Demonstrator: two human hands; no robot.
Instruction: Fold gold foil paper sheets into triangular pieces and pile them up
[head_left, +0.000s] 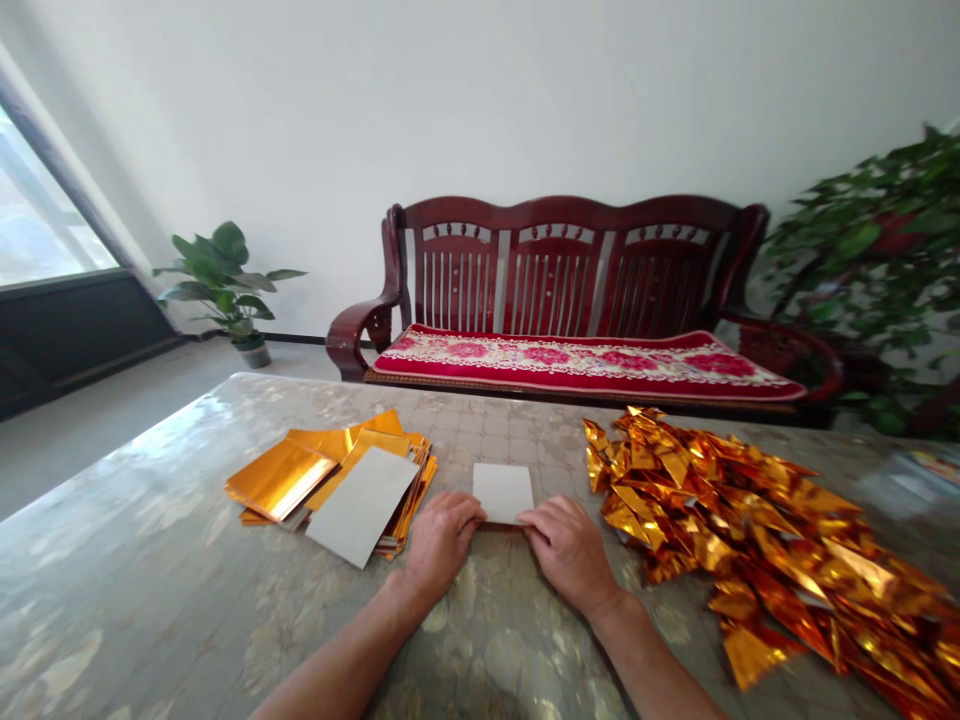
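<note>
A small sheet of paper (502, 490), pale side up, lies at the middle of the table between my hands. Its near edge shows a thin darker line, perhaps a fold. My left hand (444, 535) is closed, pinching the near left corner between thumb and fingers. At the near right corner, my right hand (570, 548) pinches the paper the same way. Left of my hands lies a loose stack of gold foil paper (289, 470), with one sheet (364, 505) on top turned pale side up. A large heap of folded gold foil pieces (720, 500) spreads to the right.
The table (150, 560) has a patterned, glossy cover. Behind it stands a dark red wooden bench (577, 260) with a red floral cushion (585, 362). A potted plant (225, 275) is at the left, a leafy plant (877, 270) at the right. Clear plastic (911, 480) lies at the right edge.
</note>
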